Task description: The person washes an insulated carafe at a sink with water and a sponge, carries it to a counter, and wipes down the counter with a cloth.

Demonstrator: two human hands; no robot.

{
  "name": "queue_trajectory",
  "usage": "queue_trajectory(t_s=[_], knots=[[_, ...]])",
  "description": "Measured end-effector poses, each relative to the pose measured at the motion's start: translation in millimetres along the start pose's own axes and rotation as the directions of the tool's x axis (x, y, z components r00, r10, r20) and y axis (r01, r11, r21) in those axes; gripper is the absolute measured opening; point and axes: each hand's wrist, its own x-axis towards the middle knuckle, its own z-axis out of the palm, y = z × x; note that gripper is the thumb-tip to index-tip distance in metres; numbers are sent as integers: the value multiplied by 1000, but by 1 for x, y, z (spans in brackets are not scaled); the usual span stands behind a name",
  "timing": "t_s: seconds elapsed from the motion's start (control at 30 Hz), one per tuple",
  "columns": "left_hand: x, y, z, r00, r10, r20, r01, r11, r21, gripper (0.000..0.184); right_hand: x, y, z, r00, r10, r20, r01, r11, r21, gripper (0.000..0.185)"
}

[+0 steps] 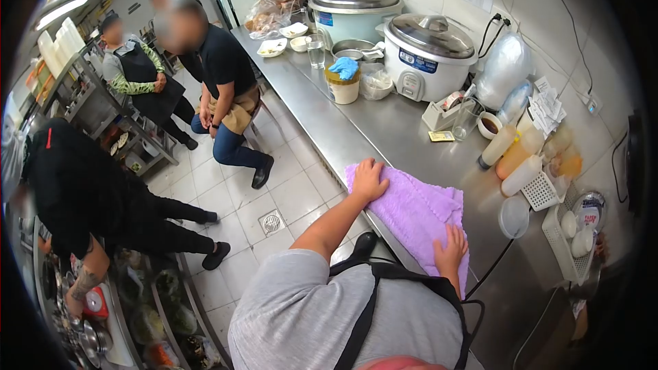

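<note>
A purple cloth [411, 209] lies spread at the front edge of the steel counter [370, 113]. On its far left corner rests my left hand [371, 179], fingers lying over the fabric. My right hand [450, 251] presses on the cloth's near right part with its fingers apart. Beyond the cloth are a small yellow packet [441, 136], a whitish holder [439, 116] and a clear glass [467, 118]. A round clear container [513, 217] stands to the right of the cloth.
Two rice cookers [428, 55] [355, 14] stand by the wall. Squeeze bottles [522, 175] and white baskets [569, 240] are at right. A blue glove [344, 68] tops a tub. One person sits [229, 75]; others stand at left, one bending over a prep counter.
</note>
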Motion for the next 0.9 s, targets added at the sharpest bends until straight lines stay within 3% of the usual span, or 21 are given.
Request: queue_trajectory(t_s=[0.9], knots=[[-1, -2, 4, 1000, 17, -17, -17, 1000, 10, 44, -3, 3, 4, 998, -31, -62, 33, 999, 35, 53]])
